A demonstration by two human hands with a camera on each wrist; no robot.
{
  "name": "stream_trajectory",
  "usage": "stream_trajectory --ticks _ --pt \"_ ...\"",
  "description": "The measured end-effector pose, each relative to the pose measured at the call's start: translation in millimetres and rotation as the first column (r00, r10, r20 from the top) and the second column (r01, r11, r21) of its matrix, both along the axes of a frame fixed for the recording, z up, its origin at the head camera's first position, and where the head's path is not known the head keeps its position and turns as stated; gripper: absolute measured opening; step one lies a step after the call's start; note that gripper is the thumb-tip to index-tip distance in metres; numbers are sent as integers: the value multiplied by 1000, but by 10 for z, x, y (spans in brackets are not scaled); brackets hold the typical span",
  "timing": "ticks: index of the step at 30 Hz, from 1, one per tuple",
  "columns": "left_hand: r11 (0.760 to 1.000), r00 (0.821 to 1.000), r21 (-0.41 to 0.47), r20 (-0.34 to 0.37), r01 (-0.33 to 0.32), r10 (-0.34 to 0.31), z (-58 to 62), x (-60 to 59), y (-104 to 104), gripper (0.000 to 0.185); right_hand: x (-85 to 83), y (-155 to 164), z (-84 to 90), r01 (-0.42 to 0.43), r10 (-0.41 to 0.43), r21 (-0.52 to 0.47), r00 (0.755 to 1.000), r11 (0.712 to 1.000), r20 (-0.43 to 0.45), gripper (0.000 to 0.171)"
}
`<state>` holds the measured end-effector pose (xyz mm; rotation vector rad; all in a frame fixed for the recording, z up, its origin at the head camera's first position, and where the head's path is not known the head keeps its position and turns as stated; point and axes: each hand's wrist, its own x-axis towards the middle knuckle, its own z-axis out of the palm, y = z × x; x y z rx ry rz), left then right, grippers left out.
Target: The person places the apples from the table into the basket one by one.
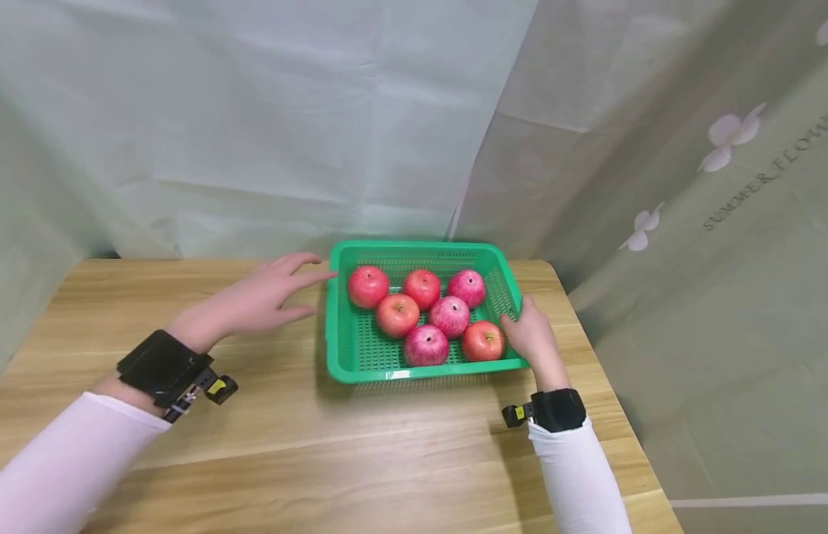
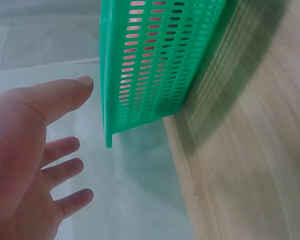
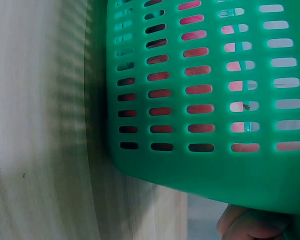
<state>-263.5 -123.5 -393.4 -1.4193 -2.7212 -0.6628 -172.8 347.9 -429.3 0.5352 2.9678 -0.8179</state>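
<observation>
A green plastic basket [image 1: 360,374] with slotted walls stands on the wooden table, holding several red and pink apples [image 1: 397,315]. At its right end my right hand [image 1: 532,337] grips the rim, thumb over the inner side. The right wrist view shows the basket's slotted wall [image 3: 200,170] up close, with part of the right hand [image 3: 252,225] under the rim at the bottom. My left hand [image 1: 270,293] is beside the left rim, fingers spread and nothing in it. In the left wrist view, a gap shows between the left thumb [image 2: 65,97] and the basket [image 2: 155,65].
The wooden table [image 1: 253,460] extends in front of the basket and to its left. Pale curtains [image 1: 267,126] hang close behind the table, and a flower-printed one [image 1: 734,297] runs along its right side.
</observation>
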Motion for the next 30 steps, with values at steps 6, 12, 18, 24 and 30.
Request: stream_trajectory --ticks 6,12,18,24,30 --pt "1000 999 19 -32 -11 12 -69 174 -265 65 -7 -12 -30 -3 3 4 1000 1000 -1 57" --pt "999 998 35 -55 -35 37 -88 337 -536 67 -15 18 -34 2 -2 -1 1000 1000 0 55" --pt "998 996 42 -70 -52 55 -155 447 -861 72 -15 16 -33 6 -6 -10 1000 1000 0 57" --pt "997 990 16 -116 -79 81 -272 634 -1247 73 -22 3 -40 1 -1 -13 1000 1000 6 56" --pt "979 975 -62 -123 -193 185 -380 936 -1605 70 -25 25 -26 2 -2 -8 1000 1000 -3 55"
